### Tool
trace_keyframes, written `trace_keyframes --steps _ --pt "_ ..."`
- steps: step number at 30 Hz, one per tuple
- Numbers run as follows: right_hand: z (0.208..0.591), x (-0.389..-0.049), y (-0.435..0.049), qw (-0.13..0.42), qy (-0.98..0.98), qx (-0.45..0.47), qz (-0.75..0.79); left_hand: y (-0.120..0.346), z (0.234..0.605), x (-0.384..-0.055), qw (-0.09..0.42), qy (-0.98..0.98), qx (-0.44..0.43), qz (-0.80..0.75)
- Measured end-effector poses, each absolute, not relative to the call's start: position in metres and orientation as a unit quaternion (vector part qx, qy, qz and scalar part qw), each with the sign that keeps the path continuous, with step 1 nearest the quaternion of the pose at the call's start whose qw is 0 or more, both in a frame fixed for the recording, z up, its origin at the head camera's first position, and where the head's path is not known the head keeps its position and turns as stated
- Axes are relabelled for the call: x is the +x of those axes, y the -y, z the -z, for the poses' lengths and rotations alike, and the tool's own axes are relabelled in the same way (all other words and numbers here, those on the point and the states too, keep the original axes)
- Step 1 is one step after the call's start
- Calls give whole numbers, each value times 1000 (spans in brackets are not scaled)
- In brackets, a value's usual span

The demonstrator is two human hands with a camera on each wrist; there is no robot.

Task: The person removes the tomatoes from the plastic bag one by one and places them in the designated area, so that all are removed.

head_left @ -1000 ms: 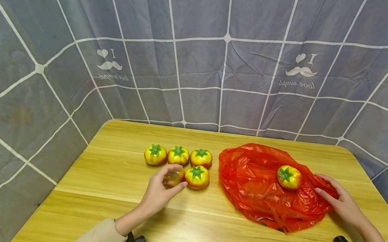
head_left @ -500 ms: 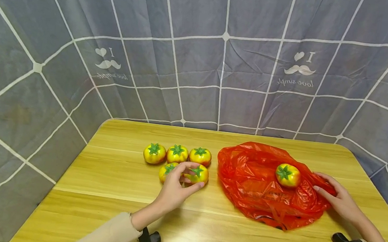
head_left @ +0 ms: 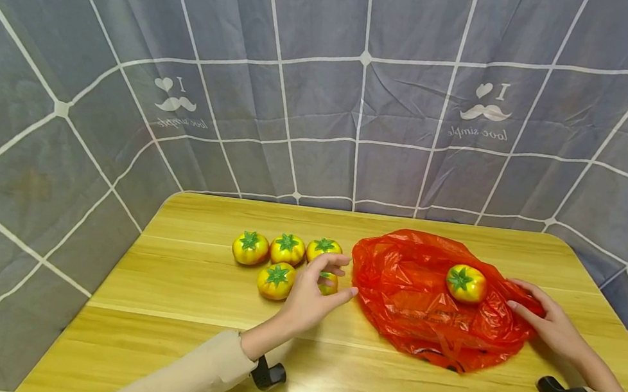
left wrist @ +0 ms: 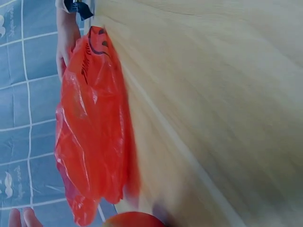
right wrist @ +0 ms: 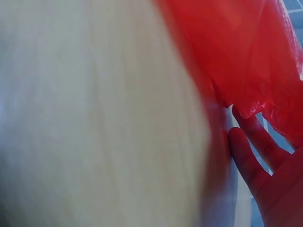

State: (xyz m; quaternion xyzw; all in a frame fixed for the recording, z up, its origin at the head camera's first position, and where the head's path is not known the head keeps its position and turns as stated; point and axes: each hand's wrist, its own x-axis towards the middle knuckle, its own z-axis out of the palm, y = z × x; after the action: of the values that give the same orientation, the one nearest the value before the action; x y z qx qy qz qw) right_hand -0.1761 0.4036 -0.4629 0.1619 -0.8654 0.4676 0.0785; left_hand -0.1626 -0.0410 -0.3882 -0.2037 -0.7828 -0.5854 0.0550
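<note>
My left hand [head_left: 311, 296] hovers with thumb and fingers spread, holding nothing, over the front right tomato [head_left: 330, 283]. That glossy yellow-red tomato with a green star-shaped top is partly hidden behind the hand. In the left wrist view, fingertips [left wrist: 28, 218] show at the lower left corner and a tomato [left wrist: 134, 221] at the bottom edge. A crumpled red plastic bag [head_left: 395, 296] lies on the right, with one tomato [head_left: 466, 284] on its red film. My right hand [head_left: 554, 325] touches the bag's right edge; in the right wrist view its fingers [right wrist: 248, 158] are extended beside the film.
Several more tomatoes stand on the wooden table [head_left: 170, 335] to the left: a front one [head_left: 275, 281] and a back row with a left [head_left: 250, 249], middle [head_left: 287, 250] and right one [head_left: 322, 249]. A grey curtain [head_left: 324, 106] with white lines hangs behind the table.
My left hand has moved right, from the front left tomato across the front right one, towards the bag. The tomatoes, the bag and my right hand stay in place.
</note>
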Motion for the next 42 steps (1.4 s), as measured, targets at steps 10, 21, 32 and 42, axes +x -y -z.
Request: trace_keyframes --steps 10,21,32,42 --pt "463 -178 -403 74 860 172 -475 21 380 -168 37 781 -218 585" --pt "461 -177 -403 70 865 171 -466 -2 373 -170 16 777 -236 583" --pt "460 -175 -403 69 854 176 -485 -22 359 -181 28 795 -257 549" --pt "465 -176 -404 80 850 184 -487 -36 349 -195 0 817 -270 509"
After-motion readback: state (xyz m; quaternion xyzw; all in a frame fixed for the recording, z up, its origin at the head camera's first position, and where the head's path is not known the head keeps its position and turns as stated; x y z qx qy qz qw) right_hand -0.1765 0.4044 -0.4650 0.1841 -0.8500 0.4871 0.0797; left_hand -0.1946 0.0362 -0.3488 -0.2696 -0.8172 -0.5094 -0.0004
